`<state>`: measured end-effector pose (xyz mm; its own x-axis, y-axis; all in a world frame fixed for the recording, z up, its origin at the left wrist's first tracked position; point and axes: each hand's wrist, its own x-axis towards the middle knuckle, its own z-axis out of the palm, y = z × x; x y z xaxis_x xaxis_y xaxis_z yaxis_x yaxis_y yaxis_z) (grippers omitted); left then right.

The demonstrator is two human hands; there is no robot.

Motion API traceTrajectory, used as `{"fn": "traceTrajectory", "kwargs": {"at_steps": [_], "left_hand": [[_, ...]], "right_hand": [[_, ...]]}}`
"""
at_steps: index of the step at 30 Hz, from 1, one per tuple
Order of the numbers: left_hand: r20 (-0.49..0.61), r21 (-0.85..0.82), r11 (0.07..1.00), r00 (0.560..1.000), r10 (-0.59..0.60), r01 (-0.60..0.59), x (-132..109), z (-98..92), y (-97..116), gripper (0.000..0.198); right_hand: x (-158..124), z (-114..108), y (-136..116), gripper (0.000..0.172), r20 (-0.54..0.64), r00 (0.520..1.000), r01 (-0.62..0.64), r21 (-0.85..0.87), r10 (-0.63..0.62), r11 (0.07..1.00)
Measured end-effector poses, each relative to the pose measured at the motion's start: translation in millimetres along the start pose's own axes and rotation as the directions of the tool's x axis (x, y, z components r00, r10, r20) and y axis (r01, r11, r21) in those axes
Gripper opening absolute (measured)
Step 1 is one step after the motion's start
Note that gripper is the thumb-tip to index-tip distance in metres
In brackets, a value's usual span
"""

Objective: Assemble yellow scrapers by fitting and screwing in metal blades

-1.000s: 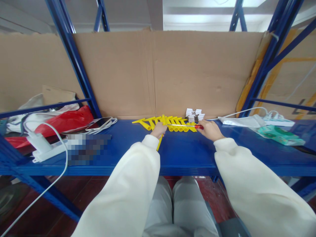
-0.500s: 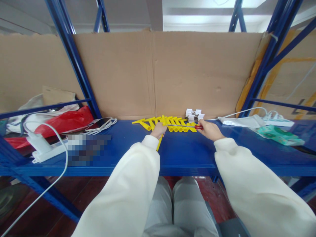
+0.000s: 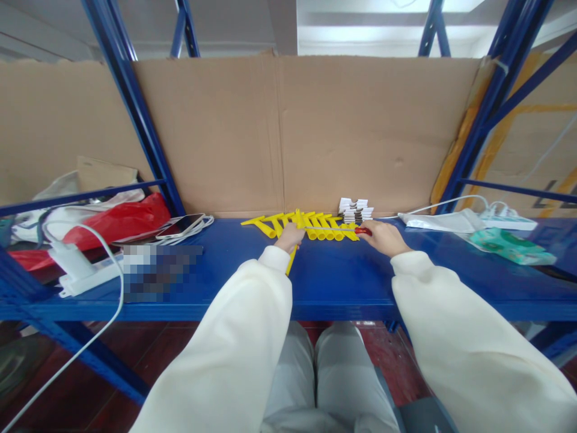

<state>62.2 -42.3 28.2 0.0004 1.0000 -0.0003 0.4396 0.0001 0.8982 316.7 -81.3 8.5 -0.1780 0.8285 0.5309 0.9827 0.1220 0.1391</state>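
Note:
My left hand [image 3: 288,237] is closed around a yellow plastic piece [image 3: 292,262], whose slim lower end sticks out below the fingers. My right hand [image 3: 382,237] grips a screwdriver [image 3: 362,231] by its red handle. Its thin metal shaft runs level to the left and reaches the piece at my left hand; the exact contact at the tip is too small to make out. Right behind both hands lies a row of similar yellow plastic pieces [image 3: 325,236], several with round hollow ends facing me.
White notched parts [image 3: 356,210] are stacked behind the row, against a cardboard panel [image 3: 288,132]. The blue shelf [image 3: 338,282] carries a green packet [image 3: 514,248] and a power strip [image 3: 511,221] on the right. A phone [image 3: 189,224], cables and a red bag [image 3: 121,222] lie left.
The fingers of my right hand have shifted slightly at the screwdriver's handle. My left hand and the yellow pieces look the same as before.

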Motion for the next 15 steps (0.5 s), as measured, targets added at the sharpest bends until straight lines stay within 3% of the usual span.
{"fn": "traceTrajectory", "kwargs": {"at_steps": [15], "left_hand": [[-0.003, -0.024, 1.0, 1.0, 0.003, -0.003, 4.6, 1.3, -3.2, 0.01]], "right_hand": [[1.1, -0.6, -2.8, 0.014, 0.027, 0.999, -0.037, 0.005, 0.036, 0.999]]}}
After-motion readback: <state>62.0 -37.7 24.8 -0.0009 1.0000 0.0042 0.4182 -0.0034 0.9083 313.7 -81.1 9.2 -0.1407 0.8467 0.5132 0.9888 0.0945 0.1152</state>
